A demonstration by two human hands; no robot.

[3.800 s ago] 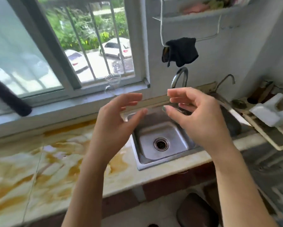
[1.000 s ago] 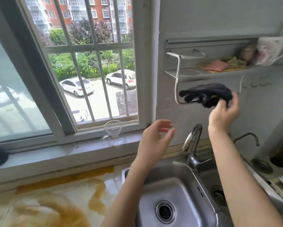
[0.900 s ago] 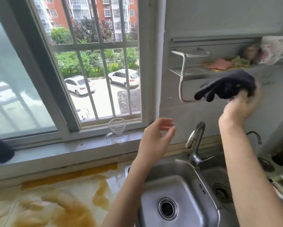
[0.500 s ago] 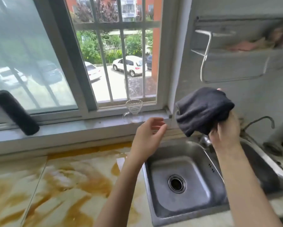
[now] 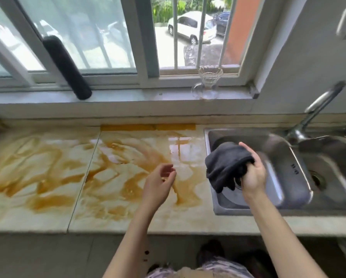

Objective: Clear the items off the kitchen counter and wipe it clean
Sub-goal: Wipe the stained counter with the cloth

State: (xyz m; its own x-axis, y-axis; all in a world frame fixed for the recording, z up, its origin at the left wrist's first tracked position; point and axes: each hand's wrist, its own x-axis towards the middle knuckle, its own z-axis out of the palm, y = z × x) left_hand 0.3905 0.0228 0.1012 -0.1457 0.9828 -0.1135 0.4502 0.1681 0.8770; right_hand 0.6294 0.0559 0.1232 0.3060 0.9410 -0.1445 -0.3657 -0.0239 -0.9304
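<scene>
The kitchen counter (image 5: 47, 197) is pale stone streaked with orange-brown stains and runs from the left edge to the sink. My right hand (image 5: 254, 175) grips a bunched dark grey cloth (image 5: 226, 165), held above the left rim of the steel sink (image 5: 292, 199). The cloth hangs to the left of my fingers and hides part of the basin. My left hand (image 5: 160, 185) hovers over the stained counter just left of the cloth, fingers loosely curled and apart, holding nothing.
A curved tap (image 5: 316, 109) rises behind the sink, with a second basin (image 5: 336, 157) at the far right. A clear glass jug (image 5: 207, 83) and a black roller (image 5: 66, 67) rest on the window sill behind the counter.
My right hand pulled the dark cloth off its wall hook and brought it down to the sink's left rim. My view dropped from the window to the counter; my left hand moved lower and left.
</scene>
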